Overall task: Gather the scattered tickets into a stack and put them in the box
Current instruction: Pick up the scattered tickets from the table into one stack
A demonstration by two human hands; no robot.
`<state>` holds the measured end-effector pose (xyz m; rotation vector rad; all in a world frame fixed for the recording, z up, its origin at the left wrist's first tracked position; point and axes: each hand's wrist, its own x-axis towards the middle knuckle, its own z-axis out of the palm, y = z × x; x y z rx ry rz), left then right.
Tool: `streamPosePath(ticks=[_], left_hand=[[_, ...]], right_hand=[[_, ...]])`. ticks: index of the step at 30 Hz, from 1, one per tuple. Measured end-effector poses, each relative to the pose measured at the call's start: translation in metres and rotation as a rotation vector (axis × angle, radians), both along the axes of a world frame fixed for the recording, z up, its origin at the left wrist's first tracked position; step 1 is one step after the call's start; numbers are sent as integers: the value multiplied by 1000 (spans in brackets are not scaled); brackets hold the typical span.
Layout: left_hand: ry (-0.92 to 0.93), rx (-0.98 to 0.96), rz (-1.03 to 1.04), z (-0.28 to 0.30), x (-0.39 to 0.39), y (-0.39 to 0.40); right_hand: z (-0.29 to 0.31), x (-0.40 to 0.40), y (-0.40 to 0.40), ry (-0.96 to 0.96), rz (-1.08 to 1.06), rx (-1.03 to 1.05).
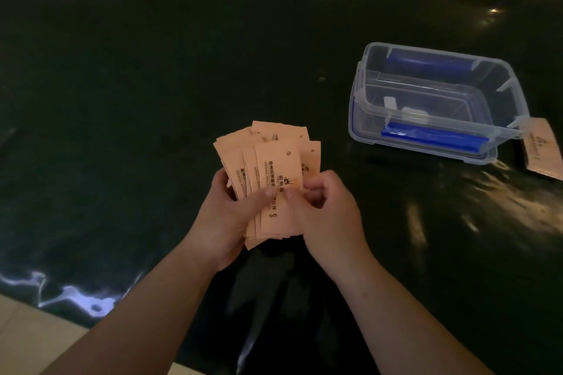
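1. Both hands held a fanned bundle of tickets (268, 173) above the dark, glossy table (122, 85), the left hand (227, 219) cupped round the bundle's left edge and the right hand (327, 210) pinching its lower right side.
2. Thumbs of both hands pressed on the front ticket, apparently to keep the loose slips from sliding while they were squared up.
3. The tickets sat unevenly, their top corners splayed at different angles, so the stack did not yet look tidy enough to drop in cleanly.
4. Printed faces pointed toward the camera, long sides roughly upright, an orientation that would let the edges be tapped level.
5. A clear plastic box (362, 106) with blue clips stood open, well apart from the hands to the right and further back; it held what looked like a smaller clear insert, and no tickets showed inside it.
6. One stray ticket (540, 149) lay flat on the table just beside the box's right end, partly cut off by the frame edge, and by the look of it was yet to be gathered.
7. The likely next step was to even the bundle, collect the stray slip, then carry the stack to the box.
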<state>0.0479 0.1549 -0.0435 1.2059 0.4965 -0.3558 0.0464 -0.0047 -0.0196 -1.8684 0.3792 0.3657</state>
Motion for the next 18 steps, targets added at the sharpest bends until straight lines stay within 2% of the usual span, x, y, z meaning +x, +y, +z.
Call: streamPosePath(ticks=[3, 5, 7, 8, 10, 15, 18], left_hand=[[0, 21, 59, -1, 0, 8], [4, 41, 107, -1, 0, 12], [15, 51, 151, -1, -1, 18], [20, 59, 165, -1, -1, 21], [30, 76, 183, -1, -1, 27], [36, 56, 174, -1, 4, 34], [40, 44, 135, -1, 7, 30]], right_hand=[[-15, 13, -1, 26, -80, -160], [-30, 27, 3, 29, -143, -435], [-38, 39, 14, 64, -76, -674], [-41, 44, 20, 69, -39, -728], [-46, 53, 26, 82, -37, -693], [-41, 53, 1, 67, -243, -406], [-23, 37, -17, 96, -412, -138]])
